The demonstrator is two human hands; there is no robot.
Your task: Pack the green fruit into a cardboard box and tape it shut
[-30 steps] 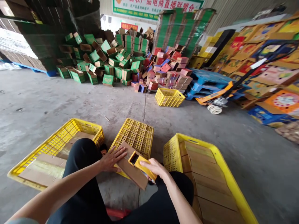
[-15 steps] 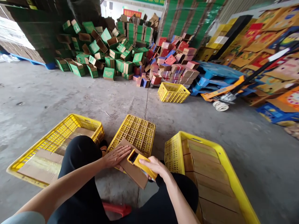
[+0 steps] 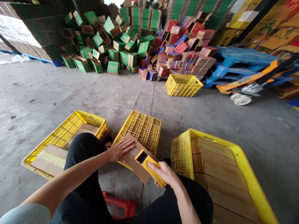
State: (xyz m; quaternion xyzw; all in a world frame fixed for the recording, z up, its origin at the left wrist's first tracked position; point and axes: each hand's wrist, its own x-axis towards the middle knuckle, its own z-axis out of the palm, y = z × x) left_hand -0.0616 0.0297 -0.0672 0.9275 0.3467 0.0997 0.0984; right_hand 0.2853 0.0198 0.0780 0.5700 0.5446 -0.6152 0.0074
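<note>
Since half a second ago the view has dipped and drifted, so the crates sit a little farther right and the far wall's signs are out of view. The right hand (image 3: 164, 174) has drawn the yellow tape dispenser (image 3: 149, 166) nearer along the cardboard sheet (image 3: 134, 163), toward its near right end. The left hand (image 3: 121, 150) remains flat on the sheet's far left part, fingers spread and pressing down. The right hand is closed around the dispenser's body.

The green boxes (image 3: 113, 67) heaped far off carry pale printing, too small to read. I cannot make out any writing on the dispenser or the sheet.

The sheet lies on an upturned yellow crate (image 3: 143, 127) just ahead of the person's knees, overhanging its near edge. Its long axis runs from far left to near right. The dispenser rests on it along the same line, dark open mouth facing far left, its tail in the right hand.

A left crate (image 3: 70, 123) and a right crate (image 3: 235, 152) flank it, both holding flat cardboard.
</note>
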